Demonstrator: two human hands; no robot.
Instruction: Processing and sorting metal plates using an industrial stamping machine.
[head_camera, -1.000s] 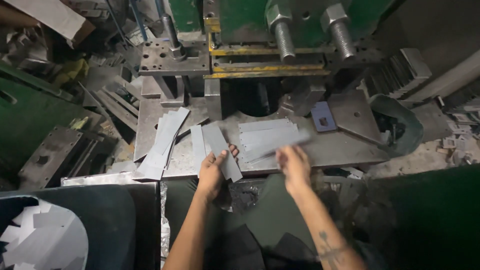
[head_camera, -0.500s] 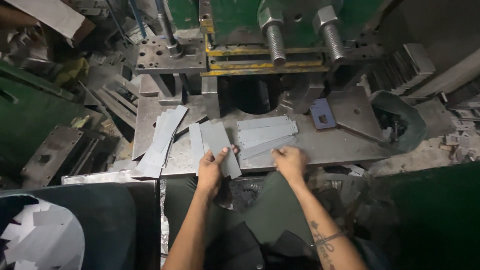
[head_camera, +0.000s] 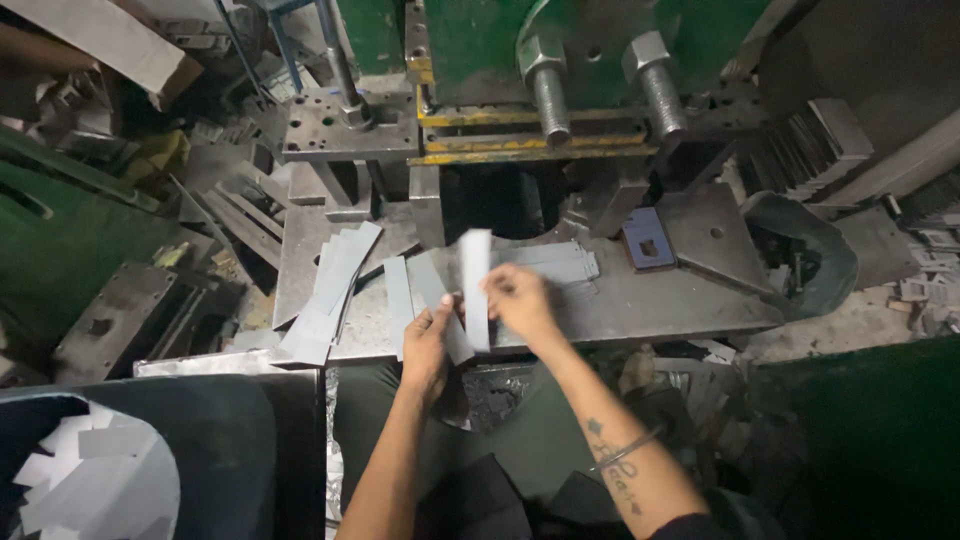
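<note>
A worker's right hand (head_camera: 517, 300) is lifting a pale metal strip (head_camera: 476, 285) off the steel tabletop (head_camera: 640, 305) in front of a green press (head_camera: 520, 60). The strip is standing nearly upright and looks blurred; the right fingers are closing on its right edge about halfway up, with the strip just left of the knuckles. The left hand (head_camera: 428, 345) is resting near the lower end of the strip, its fingers loosely curled over a flat grey strip (head_camera: 440, 300) lying on the tabletop; whether they are pinching that one cannot be told. Just right of the raised strip, a stack of strips (head_camera: 560, 262) is lying flat at the far side of the tabletop, below the press opening. To the left, more strips (head_camera: 335, 290) are fanning out over the tabletop's left edge. A small dark plate (head_camera: 648, 240) is sitting to the right of the stack. At near left, a dark bin (head_camera: 230, 440) is holding pale offcuts (head_camera: 90, 485).
</note>
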